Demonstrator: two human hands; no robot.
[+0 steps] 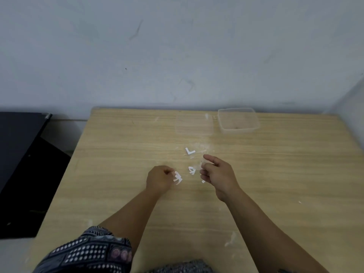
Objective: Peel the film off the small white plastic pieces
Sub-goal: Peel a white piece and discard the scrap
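Observation:
My left hand (160, 178) pinches a small white plastic piece (177, 178) at its fingertips, just above the wooden table (118, 164). My right hand (217, 172) is a little to the right, with thumb and fingers pinching a thin clear film (201, 164). Between the hands another white piece (192, 170) lies on the table. A white L-shaped piece (189, 151) lies farther back, with scraps of clear film (203, 149) around it. A small white bit (203, 181) shows under my right hand.
A clear plastic box (238, 120) stands at the back right of the table, its flat clear lid (194, 124) to its left. A black panel (21, 164) leans beside the table's left edge. A grey wall rises behind.

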